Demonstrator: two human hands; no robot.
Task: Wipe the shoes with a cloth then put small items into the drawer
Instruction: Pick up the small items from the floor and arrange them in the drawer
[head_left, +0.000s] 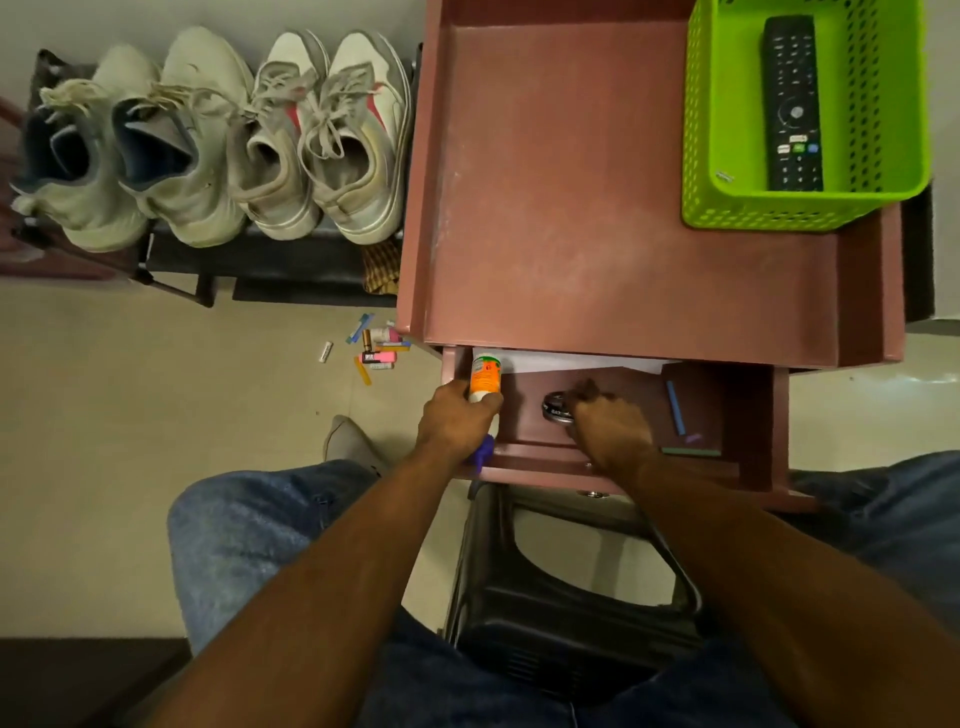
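The drawer (748, 415) of the brown cabinet stands pulled out. My left hand (457, 421) grips an orange-and-white glue bottle (484, 375) with a purple cap end, upright at the drawer's left side. My right hand (610, 428) reaches inside the drawer and holds a round black tin (555, 408). A blue stick (676, 408) and white paper (582, 362) lie in the drawer. Several small items (376, 348) lie on the floor left of the cabinet. Two pairs of pale shoes (218, 140) sit on a dark rack. A checked cloth (381, 267) hangs beside the rack.
A green perforated basket (701, 130) with a black remote (792, 104) stands on the cabinet top (561, 208). A black stool (571, 587) is between my knees, below the drawer. Pale floor (156, 415) stretches to the left.
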